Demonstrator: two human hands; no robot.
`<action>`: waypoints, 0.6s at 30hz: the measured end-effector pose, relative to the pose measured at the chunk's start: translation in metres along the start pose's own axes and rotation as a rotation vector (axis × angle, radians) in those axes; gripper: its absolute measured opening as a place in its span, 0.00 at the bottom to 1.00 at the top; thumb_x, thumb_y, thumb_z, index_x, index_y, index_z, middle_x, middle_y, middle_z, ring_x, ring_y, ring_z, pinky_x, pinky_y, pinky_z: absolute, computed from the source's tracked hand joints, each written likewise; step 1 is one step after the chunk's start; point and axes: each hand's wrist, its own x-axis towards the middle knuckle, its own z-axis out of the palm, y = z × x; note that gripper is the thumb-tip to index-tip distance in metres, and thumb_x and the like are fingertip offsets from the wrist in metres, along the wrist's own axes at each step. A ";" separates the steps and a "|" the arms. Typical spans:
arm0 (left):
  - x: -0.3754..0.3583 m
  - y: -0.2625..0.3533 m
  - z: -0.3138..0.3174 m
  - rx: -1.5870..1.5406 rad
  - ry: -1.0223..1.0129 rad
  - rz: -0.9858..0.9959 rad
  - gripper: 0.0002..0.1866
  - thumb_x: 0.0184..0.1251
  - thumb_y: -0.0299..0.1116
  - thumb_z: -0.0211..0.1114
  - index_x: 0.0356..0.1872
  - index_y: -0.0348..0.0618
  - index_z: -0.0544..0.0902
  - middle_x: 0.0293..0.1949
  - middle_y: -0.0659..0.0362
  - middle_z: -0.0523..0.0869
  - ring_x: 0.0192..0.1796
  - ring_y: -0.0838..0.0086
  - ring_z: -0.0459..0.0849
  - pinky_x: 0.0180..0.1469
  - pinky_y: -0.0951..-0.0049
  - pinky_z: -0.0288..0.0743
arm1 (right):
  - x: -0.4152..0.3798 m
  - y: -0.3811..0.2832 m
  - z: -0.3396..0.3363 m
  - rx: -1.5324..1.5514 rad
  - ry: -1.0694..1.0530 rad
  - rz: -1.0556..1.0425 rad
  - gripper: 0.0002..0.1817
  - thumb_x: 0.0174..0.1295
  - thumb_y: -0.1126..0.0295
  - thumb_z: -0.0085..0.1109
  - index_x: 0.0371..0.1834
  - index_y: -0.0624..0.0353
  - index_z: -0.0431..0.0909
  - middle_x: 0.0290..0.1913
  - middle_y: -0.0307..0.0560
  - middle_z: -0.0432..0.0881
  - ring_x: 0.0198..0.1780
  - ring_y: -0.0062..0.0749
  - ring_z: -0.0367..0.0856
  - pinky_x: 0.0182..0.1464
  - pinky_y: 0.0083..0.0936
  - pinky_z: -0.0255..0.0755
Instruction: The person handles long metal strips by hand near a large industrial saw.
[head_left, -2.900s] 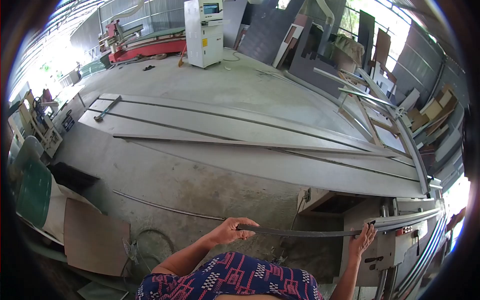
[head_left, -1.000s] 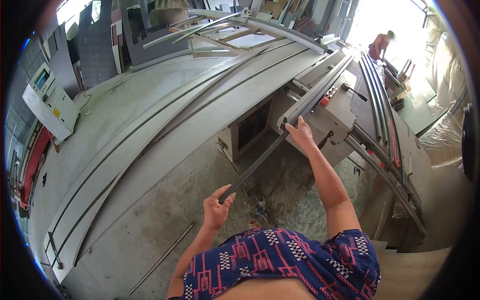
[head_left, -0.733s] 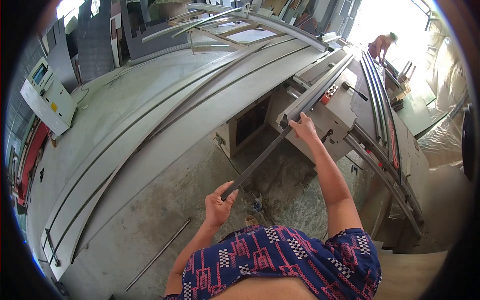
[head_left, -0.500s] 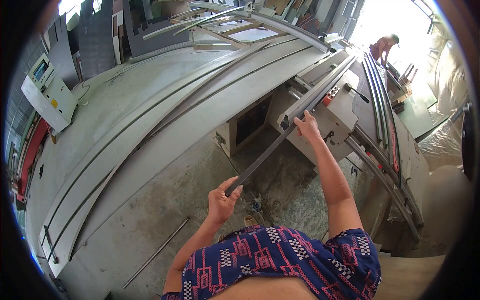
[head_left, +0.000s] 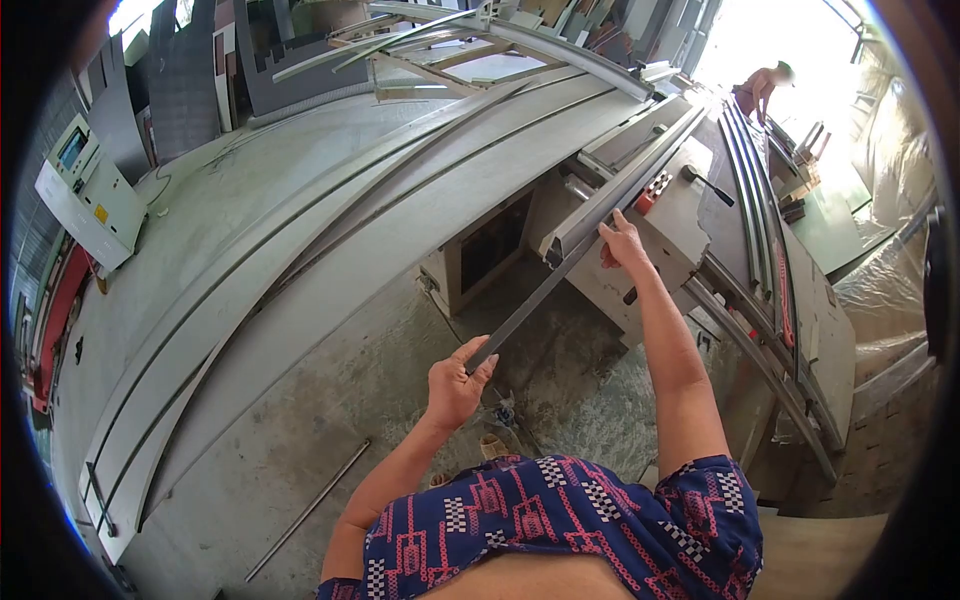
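Note:
A long dark grey strip [head_left: 535, 308] slants from my body up to the saw-like machine table. My left hand [head_left: 458, 382] is closed round its near end, with the thumb along one side. Farther up the strip, my right hand [head_left: 625, 246] is closed on it beside the end of a metal rail [head_left: 600, 212], index finger extended along the strip. Beyond that hand the strip runs alongside the rail, and its far end cannot be made out. A small red part [head_left: 652, 190] sits on the machine table [head_left: 675, 225] just past my right fingers.
A long pale sliding table [head_left: 330, 285] with dark grooves stretches along the left. Dark bars [head_left: 750, 190] lie on the right-hand surface. A metal rod [head_left: 308, 510] lies on the floor. Another person [head_left: 765, 90] bends at the far right. A white control cabinet [head_left: 92, 195] stands far left.
The strip and my left hand have moved forward, up toward the machine. My right hand has shifted slightly forward and right, still on the strip. The view has shifted a little.

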 end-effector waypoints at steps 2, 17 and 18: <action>0.002 -0.008 0.002 -0.033 0.013 0.016 0.18 0.66 0.36 0.64 0.51 0.37 0.79 0.22 0.69 0.75 0.23 0.87 0.69 0.24 0.83 0.65 | 0.000 -0.001 -0.002 -0.017 -0.008 0.007 0.37 0.61 0.62 0.53 0.73 0.55 0.49 0.15 0.44 0.72 0.12 0.30 0.73 0.15 0.26 0.68; 0.040 0.005 0.032 0.035 0.030 0.024 0.17 0.64 0.39 0.65 0.49 0.39 0.80 0.21 0.59 0.81 0.26 0.83 0.77 0.33 0.79 0.72 | 0.038 0.011 -0.023 -0.060 0.043 -0.002 0.36 0.63 0.59 0.49 0.74 0.51 0.48 0.19 0.49 0.76 0.13 0.31 0.74 0.15 0.28 0.68; 0.043 0.005 0.034 0.073 0.021 0.005 0.18 0.64 0.39 0.65 0.49 0.39 0.80 0.22 0.59 0.81 0.26 0.83 0.77 0.33 0.80 0.72 | 0.039 0.011 -0.025 -0.056 0.052 0.004 0.36 0.63 0.59 0.49 0.74 0.51 0.48 0.19 0.50 0.76 0.13 0.31 0.75 0.15 0.28 0.68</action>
